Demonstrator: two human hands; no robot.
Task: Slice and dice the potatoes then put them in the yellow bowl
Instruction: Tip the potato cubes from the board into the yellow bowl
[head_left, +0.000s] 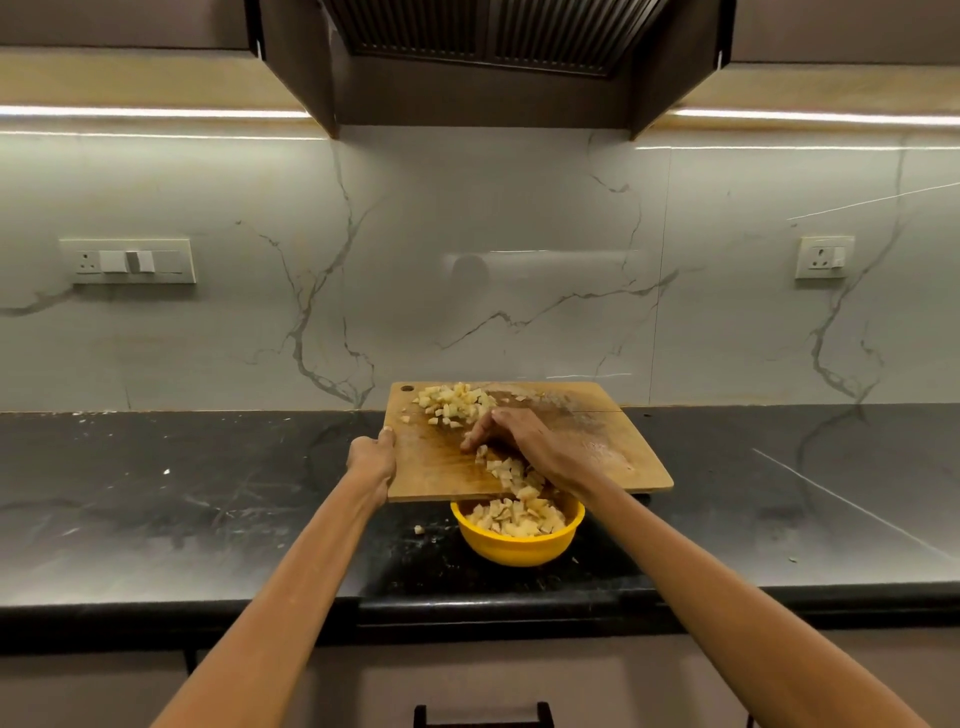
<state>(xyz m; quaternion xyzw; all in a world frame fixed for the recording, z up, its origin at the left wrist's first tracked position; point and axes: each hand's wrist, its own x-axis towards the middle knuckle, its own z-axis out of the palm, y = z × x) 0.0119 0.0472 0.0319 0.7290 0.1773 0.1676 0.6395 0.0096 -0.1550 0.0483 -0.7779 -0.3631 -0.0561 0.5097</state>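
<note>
Left hand (371, 457) gripping wooden cutting board (613, 447) edge, right hand (511, 434), fingers straight, touching diced potatoes (506, 470) above yellow bowl (517, 545)

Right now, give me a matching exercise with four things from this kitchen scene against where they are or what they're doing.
Things:
1. left hand
2. right hand
3. yellow bowl
4. stray potato piece

States:
A. on the counter, left of the bowl
B. grips the cutting board's left edge
C. below the board's near edge, holding diced potato
D. sweeps dice across the board

Pairs: 1-B, 2-D, 3-C, 4-A
</note>
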